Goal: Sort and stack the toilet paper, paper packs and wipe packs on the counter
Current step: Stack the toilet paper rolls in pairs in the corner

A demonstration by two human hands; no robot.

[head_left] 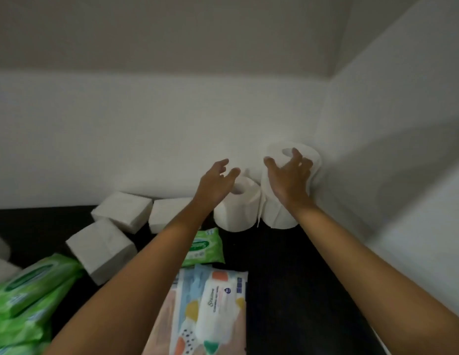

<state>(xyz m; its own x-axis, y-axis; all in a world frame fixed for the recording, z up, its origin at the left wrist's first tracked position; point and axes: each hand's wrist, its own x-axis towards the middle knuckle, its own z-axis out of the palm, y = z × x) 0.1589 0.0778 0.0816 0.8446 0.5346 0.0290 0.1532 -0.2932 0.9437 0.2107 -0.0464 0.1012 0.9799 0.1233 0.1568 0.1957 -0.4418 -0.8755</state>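
Observation:
Two white toilet rolls stand stacked in the counter's back right corner, the upper roll (313, 156) on the lower roll (277, 216). My right hand (290, 178) is at the upper roll's near side, its fingers spread and bent over the roll's top. A third roll (236, 208) stands upright just to the left, touching the stack. My left hand (215, 183) hovers above it, fingers loose and holding nothing. Three white paper packs (123, 211) (167, 213) (100, 249) lie to the left. A small green wipe pack (205, 247) lies under my left forearm.
The black counter (287, 290) meets white walls at the back and right. A patterned white wipe pack (213, 311) lies near me in the middle. Stacked green wipe packs (26, 298) fill the near left. More white packs (0, 262) show at the left edge.

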